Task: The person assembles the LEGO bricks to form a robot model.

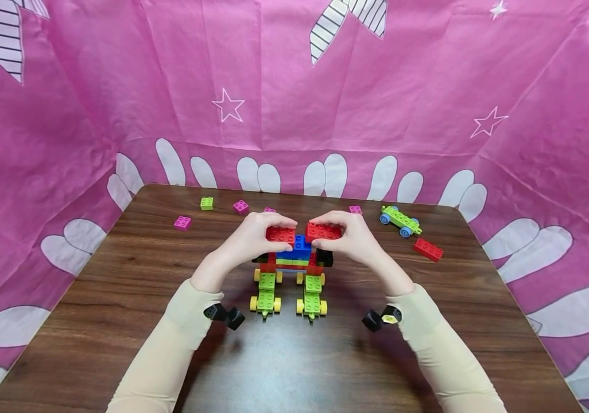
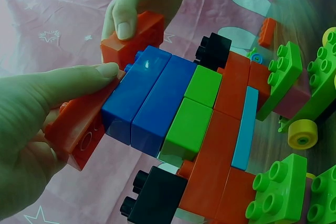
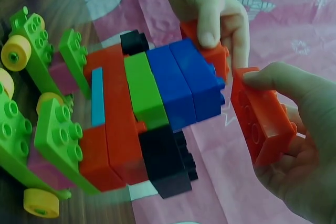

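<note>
My left hand (image 1: 255,235) pinches a red brick (image 1: 280,235) between thumb and fingers, right at one end of the top blue brick (image 2: 136,87). A second red brick (image 3: 262,116) is gripped by my right hand (image 1: 348,235); a gap shows between it and the blue studs in the right wrist view. Two stacked blue bricks top the build, above lime green bricks (image 2: 191,108) and red ones (image 2: 212,161). Black bricks (image 3: 165,161) jut out at both sides. Below stand two lime wheeled bases (image 1: 266,301) with yellow wheels (image 2: 303,134).
Behind the build lie several loose pink bricks (image 1: 182,223) and a small lime brick (image 1: 206,203). To the right are a lime car base (image 1: 400,220) with blue wheels and a red brick (image 1: 428,249). Pink cloth (image 1: 294,103) hangs around the wooden table (image 1: 134,287).
</note>
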A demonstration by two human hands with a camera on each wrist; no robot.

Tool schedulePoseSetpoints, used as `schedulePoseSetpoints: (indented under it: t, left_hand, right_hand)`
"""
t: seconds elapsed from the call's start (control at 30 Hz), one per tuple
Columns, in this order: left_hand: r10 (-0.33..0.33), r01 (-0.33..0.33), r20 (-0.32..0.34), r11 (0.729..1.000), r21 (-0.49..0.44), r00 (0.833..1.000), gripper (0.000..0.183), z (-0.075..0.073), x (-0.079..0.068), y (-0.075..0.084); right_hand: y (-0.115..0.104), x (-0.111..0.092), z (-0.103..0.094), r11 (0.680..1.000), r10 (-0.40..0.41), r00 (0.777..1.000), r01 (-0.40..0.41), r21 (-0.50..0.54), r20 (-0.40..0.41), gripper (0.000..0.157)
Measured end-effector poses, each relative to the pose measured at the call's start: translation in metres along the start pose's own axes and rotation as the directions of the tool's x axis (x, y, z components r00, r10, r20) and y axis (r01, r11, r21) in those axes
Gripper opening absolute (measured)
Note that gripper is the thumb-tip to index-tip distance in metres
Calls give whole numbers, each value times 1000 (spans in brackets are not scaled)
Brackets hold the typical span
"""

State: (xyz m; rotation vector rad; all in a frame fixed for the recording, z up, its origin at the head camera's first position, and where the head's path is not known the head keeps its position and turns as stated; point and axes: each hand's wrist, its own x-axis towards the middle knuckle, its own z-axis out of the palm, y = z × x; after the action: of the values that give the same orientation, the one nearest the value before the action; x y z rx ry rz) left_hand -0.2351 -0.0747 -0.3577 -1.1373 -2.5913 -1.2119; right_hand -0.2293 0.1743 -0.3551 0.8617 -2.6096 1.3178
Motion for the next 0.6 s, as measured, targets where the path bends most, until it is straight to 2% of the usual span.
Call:
schedulePoseSetpoints:
  t: [0.33,0.6]
  left_hand:
    - [-4,4,0,1000,-11,1000,41,0,0,0]
    - [11,-11,-8,1000,-10,1000,40,0,-1,-1]
  right_hand:
    - [-7,4,10,1000,-25,998,26,-13,50,35]
    - [-8,7,14,998,-53,997,54,-34,51,33]
